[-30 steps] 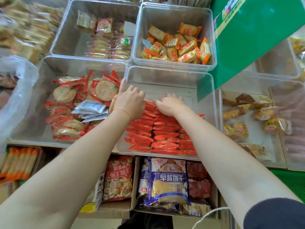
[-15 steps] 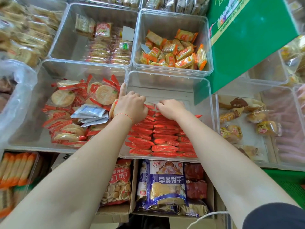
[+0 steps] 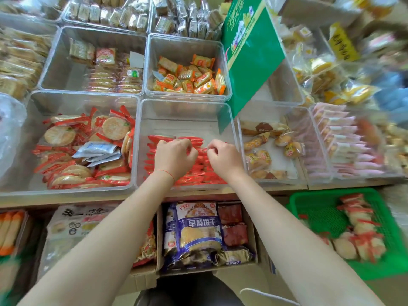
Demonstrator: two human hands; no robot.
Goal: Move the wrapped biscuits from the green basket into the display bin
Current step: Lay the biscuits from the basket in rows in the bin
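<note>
From the head camera, both hands sit inside the clear display bin point(image 3: 231, 133) on rows of red wrapped biscuits point(image 3: 192, 171); the left hand point(image 3: 174, 156) and right hand point(image 3: 224, 157) curl their fingers, pinching packet edges. More packets lie in the green basket point(image 3: 313, 204), lower right.

Light is bright, even and diffuse, with only soft shadows under the forearms and inside the clear bins point(image 3: 141, 138). Pale glare sits on the bin walls and on the plastic bag point(image 3: 11, 129) at the left edge. The centre is fairly sharp. The top right corner smears with motion blur, and the wide lens bends lines toward the edges.
</note>
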